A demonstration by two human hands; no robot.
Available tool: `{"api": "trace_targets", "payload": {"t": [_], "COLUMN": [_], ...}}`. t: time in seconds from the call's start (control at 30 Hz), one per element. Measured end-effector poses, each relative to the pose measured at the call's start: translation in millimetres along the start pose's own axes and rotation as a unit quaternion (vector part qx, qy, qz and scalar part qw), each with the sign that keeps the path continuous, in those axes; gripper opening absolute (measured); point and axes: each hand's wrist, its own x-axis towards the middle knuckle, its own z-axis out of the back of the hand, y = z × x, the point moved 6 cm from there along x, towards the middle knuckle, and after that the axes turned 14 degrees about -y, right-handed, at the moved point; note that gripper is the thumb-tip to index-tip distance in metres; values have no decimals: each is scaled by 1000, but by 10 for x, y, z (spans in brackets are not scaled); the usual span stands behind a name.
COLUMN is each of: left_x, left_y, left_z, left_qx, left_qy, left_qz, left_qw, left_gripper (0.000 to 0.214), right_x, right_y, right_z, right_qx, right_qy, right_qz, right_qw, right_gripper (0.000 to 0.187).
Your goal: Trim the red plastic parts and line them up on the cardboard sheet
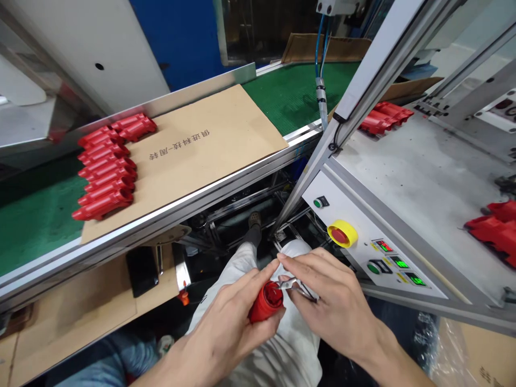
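Observation:
My left hand (pixel 237 317) is wrapped round a red plastic tube-shaped part (pixel 267 304), with its round open end facing up towards me. My right hand (pixel 330 295) is closed on small metal nippers (pixel 289 283), whose jaws meet the rim of that open end. Both hands are close together above my lap, the index fingertips nearly touching. The palm of the right hand hides part of the nippers' handles. To the left, several similar red parts (pixel 107 180) lie in a row on a flat cardboard sheet (pixel 217 145).
The cardboard rests on a green conveyor belt (pixel 278 99) with a metal rail. On the right, more red parts (pixel 494 231) lie on a machine table (pixel 419 166) above a control panel with a red emergency button (pixel 341 234). A dark phone-like slab (pixel 142 271) sits on a lower shelf.

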Motion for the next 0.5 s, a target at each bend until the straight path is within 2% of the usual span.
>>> {"api": "trace_targets", "payload": {"t": [0.2,0.5], "left_x": [-17,-74], "left_y": [-16,60], "left_z": [-8,-49], "left_qx": [6,-9], "left_qy": [14,47], "left_qz": [-5,11], "left_qw": [1000,999], "left_gripper": [97,96], "right_x": [-11,17], "right_y": [-1,33], "right_z": [-11,5], "right_qx": [-32,-38], "right_qy": [37,50], "right_qz": [28,55], "right_qw": [998,997], "right_gripper": [52,49]}}
